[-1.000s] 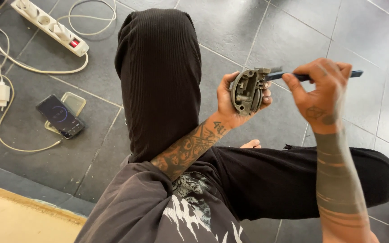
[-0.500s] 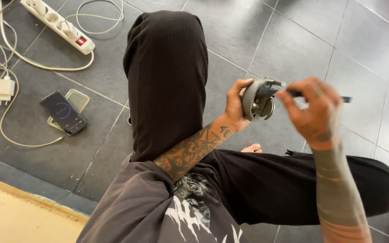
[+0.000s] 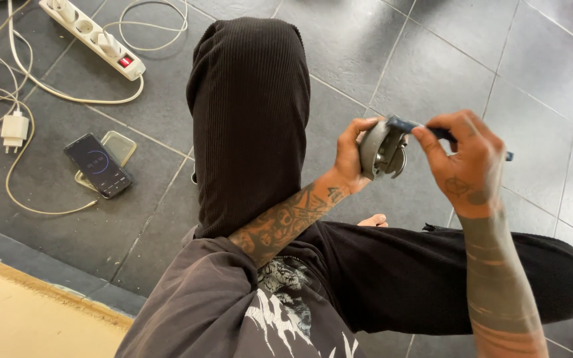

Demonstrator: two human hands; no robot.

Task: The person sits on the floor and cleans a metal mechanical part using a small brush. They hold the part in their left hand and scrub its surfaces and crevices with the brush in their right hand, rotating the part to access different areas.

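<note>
The left hand is closed around a grey metal part, gripping it from the 9 o'clock side with the thumb on its upper edge. The part is held in the air above the tiled floor, just at 3 o'clock of the raised knee. The right hand is closed on a blue-handled tool, pinched between thumb and fingertips. The tool's front end touches the top of the part; its rear end projects past the hand toward 3 o'clock. Both hands are close together, with the part between them.

On the floor at 9 o'clock lies a phone, screen lit, partly over a clear case. A white charger with cable lies further toward 9 o'clock. A power strip lies at 10 o'clock.
</note>
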